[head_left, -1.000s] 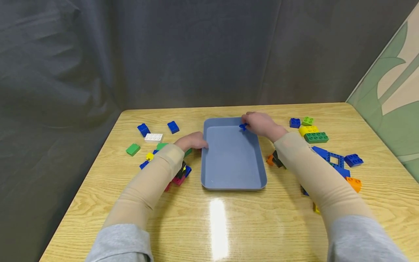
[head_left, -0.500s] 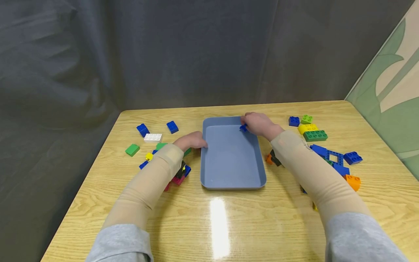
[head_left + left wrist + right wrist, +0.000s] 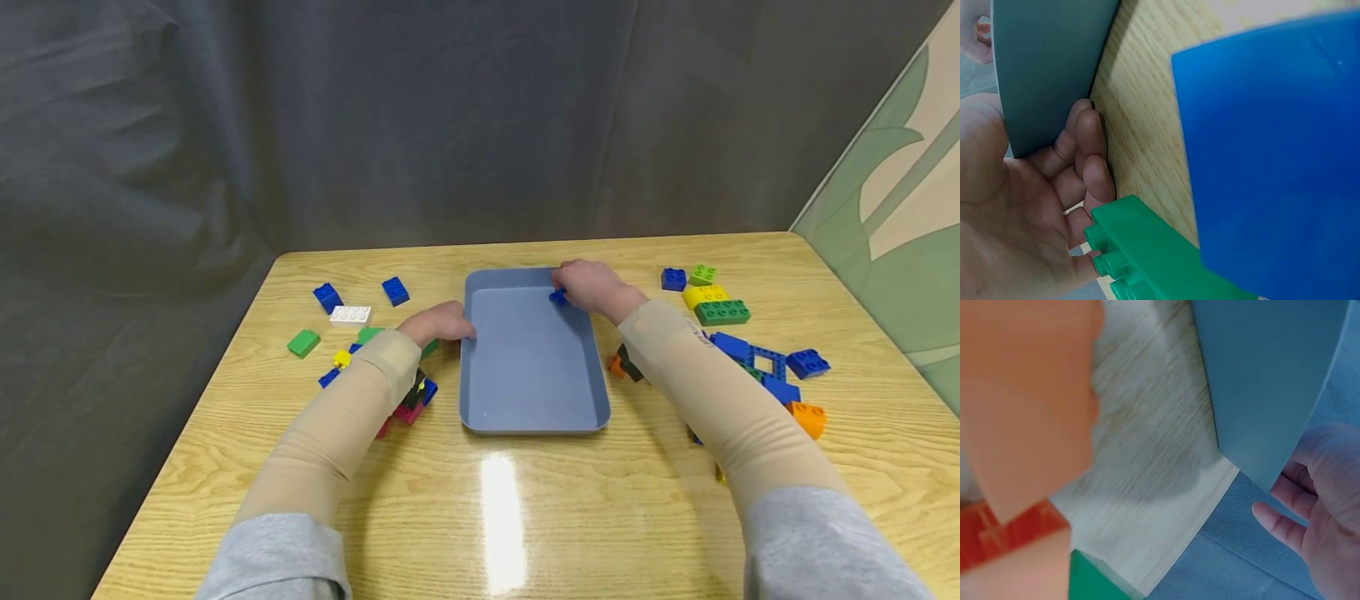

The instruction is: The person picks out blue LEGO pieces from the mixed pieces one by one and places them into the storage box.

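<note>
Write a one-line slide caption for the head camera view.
Right hand holds a small blue brick over the grey tray's far corner; left hand rests at its left rim, bricks scattered either side.

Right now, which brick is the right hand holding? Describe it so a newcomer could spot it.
Start at the grey-blue rectangular plastic tray in the middle of the wooden table. At its far right corner the right hand pinches a small dark blue plastic brick. It is the only brick over the tray.

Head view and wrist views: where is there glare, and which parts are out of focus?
Head view: sharp, with a bright streak of glare on the table in front of the tray. Left wrist view: the blue block fills the frame, soft-edged. Right wrist view: a close orange block is very blurred.
</note>
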A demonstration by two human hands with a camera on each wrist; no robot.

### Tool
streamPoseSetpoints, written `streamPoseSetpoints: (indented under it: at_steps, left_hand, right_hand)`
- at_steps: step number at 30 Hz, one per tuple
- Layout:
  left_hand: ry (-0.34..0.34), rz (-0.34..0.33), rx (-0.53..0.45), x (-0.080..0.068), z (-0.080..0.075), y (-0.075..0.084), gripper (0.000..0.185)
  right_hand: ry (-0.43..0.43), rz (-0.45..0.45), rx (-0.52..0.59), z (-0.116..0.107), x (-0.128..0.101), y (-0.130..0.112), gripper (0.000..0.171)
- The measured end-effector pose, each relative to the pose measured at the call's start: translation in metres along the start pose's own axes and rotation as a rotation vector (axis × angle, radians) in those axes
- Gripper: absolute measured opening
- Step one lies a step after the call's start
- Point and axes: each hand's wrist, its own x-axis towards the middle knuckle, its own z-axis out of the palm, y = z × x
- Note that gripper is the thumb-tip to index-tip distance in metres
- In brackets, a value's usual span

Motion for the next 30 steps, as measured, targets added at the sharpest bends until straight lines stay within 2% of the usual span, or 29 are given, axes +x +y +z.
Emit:
streamPoseSetpoints:
  at_steps: [6, 11, 14, 20, 30]
  left_hand:
    - [-0.007, 0.012, -0.014, -0.001, 0.001, 0.001, 0.011]
    - [-0.012, 0.013, -0.019, -0.001, 0.001, 0.001, 0.01]
    - [-0.004, 0.009, -0.013, -0.001, 0.001, 0.0, 0.011]
    - [0.015, 0.005, 0.013, 0.0, 0.001, -0.001, 0.014]
    - [0.023, 0.016, 0.017, 0.0, 0.001, -0.002, 0.012]
  right_hand:
    - [0.031, 0.008, 0.022, -0.003, -0.004, 0.0, 0.002]
    - [0.103, 0.018, 0.083, -0.009, -0.011, 0.005, 0.017]
    - [0.136, 0.033, 0.113, -0.015, -0.015, 0.011, 0.019]
    - [0.133, 0.101, 0.157, -0.026, -0.025, 0.025, 0.022]
    - [0.191, 0.137, 0.118, -0.031, -0.041, 0.051, 0.021]
